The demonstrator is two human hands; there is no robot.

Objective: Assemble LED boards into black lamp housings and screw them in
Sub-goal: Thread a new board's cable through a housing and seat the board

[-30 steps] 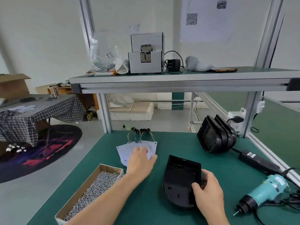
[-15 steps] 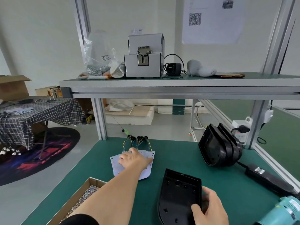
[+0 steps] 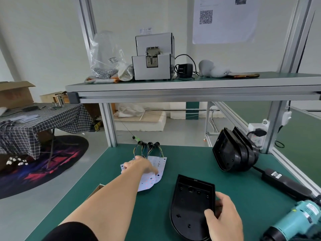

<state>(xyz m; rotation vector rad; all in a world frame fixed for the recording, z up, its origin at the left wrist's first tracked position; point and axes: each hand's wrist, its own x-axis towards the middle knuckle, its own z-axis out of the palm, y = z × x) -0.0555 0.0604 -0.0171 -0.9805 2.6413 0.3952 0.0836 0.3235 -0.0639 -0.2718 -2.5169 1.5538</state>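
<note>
Both busy: left hand [image 3: 140, 165] on LED boards [image 3: 160, 162]; right hand [image 3: 224, 218] grips housing [image 3: 189, 202].

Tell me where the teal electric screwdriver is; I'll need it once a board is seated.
Head view: the teal electric screwdriver lies at the green bench's near right corner, just right of the right hand gripping the black housing.

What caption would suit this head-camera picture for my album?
Left hand on the fanned LED boards, right hand gripping an empty black lamp housing.

Grey box machine [image 3: 153, 66], plastic bag [image 3: 106, 54] on shelf [image 3: 191, 87]; checkered table [image 3: 43, 117] left; QR poster [image 3: 224, 20].
</note>
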